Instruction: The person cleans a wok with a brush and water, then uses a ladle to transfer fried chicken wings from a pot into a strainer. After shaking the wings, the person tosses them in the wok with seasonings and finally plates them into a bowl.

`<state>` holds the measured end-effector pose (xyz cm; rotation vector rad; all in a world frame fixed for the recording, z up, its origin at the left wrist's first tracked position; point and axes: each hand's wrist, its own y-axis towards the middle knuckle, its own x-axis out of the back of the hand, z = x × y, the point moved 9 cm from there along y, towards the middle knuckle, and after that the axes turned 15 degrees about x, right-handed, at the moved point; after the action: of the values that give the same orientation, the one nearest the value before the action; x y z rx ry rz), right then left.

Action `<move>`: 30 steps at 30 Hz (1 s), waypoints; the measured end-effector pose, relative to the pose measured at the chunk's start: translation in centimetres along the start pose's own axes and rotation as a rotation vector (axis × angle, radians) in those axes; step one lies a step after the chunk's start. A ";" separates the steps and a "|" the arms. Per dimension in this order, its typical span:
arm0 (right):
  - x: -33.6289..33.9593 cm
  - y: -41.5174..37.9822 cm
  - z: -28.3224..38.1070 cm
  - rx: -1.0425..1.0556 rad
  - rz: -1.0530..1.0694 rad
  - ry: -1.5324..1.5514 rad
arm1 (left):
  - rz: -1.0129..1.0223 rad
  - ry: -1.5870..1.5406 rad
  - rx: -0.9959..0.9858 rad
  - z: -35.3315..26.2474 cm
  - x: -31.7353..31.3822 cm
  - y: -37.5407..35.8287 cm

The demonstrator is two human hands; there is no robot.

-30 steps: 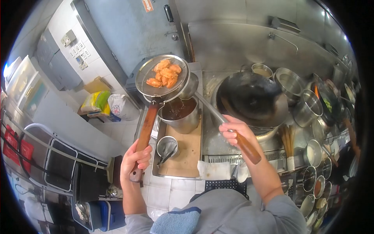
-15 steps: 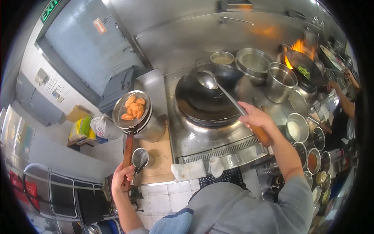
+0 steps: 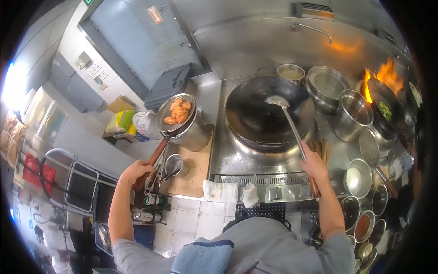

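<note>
My left hand (image 3: 137, 172) is closed round the wooden handle of a round mesh strainer (image 3: 167, 106). Orange-brown fried pieces (image 3: 178, 111) lie in its mesh. The strainer rests over a tall metal pot (image 3: 197, 133) at the left of the stove. In my right hand (image 3: 315, 163) is the long handle of a steel ladle (image 3: 292, 124), gripped above its wooden end. The ladle's bowl sits down inside a large black wok (image 3: 246, 119), facing its dark inner wall. A small metal cup (image 3: 174, 165) with a utensil in it stands near the strainer handle.
Flames (image 3: 388, 75) rise round another wok (image 3: 388, 98) holding green pieces at the right. Metal pots (image 3: 353, 114) stand beside my wok, and several seasoning bowls (image 3: 364, 227) line the lower right. White cloths (image 3: 220, 191) lie along the stove's front edge.
The view has swung left, so the scene sits further right. The ladle bowl has gone lower into the wok. My left hand and the strainer handle have swung outward to the left.
</note>
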<state>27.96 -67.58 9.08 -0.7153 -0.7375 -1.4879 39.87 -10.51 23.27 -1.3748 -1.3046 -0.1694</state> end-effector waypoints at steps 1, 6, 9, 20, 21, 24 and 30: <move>0.2 0.0 0.3 0.016 0.007 -0.034 | 0.104 -0.175 -0.027 0.5 -0.4 0.4; 0.3 1.7 -0.7 0.086 0.140 -0.220 | 0.422 -0.819 -0.113 2.0 -0.7 2.8; 0.4 2.2 -0.4 0.072 0.273 -0.314 | 0.606 -0.929 -0.123 2.2 -2.2 3.3; -12.2 7.4 25.1 0.626 0.284 0.359 | 0.763 -1.056 -0.192 -0.5 -3.6 1.8; -18.2 8.6 26.7 0.459 0.443 0.660 | 0.708 -1.007 -0.232 -0.4 -3.0 1.5; -31.0 10.7 33.4 0.000 0.480 1.473 | 0.600 -0.911 -0.324 0.2 -1.1 1.3; -29.0 10.4 42.2 -0.017 0.018 1.935 | 0.602 -0.996 -0.445 0.9 2.2 0.8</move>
<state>39.78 -16.71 11.59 0.8039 0.7694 -1.4281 40.76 -8.33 24.13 -2.3234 -1.5970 0.7734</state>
